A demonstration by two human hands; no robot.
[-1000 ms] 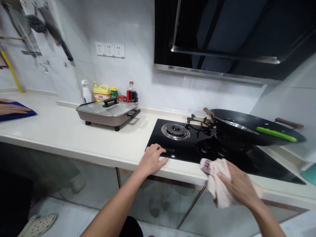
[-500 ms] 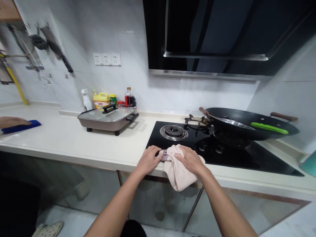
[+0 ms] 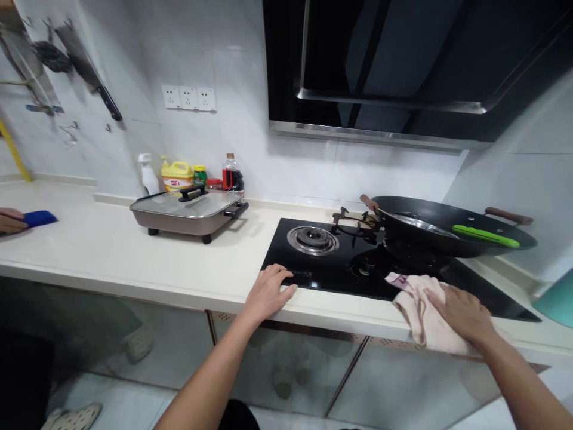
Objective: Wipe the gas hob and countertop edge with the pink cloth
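My right hand [image 3: 463, 312] presses a pale pink cloth [image 3: 423, 307] onto the front right part of the black glass cooktop [image 3: 331, 273]. Part of the cloth hangs over the counter's front edge, and some of it is hidden under the palm. At the cooktop's front left corner rests my left hand [image 3: 268, 292], holding nothing, its fingers spread over the edge of glass and counter. Behind the right hand, a big black wok [image 3: 452, 239] with a bright green-handled utensil [image 3: 486, 236] sits on the right burner. The left burner [image 3: 313, 240] has no pan support on it.
A lidded electric pan [image 3: 188, 218] stands on the counter [image 3: 102, 257] left of the cooktop. Bottles, including a yellow jug [image 3: 178, 177], line the wall. Far left, another person's hand [image 3: 11, 221] holds a blue cloth [image 3: 40, 218]. The range hood [image 3: 380, 65] overhangs the cooktop.
My right hand has slid the pink cloth rightward along the cooktop's front, away from my left hand, which stays at the corner. The other person's hand appears farther left.
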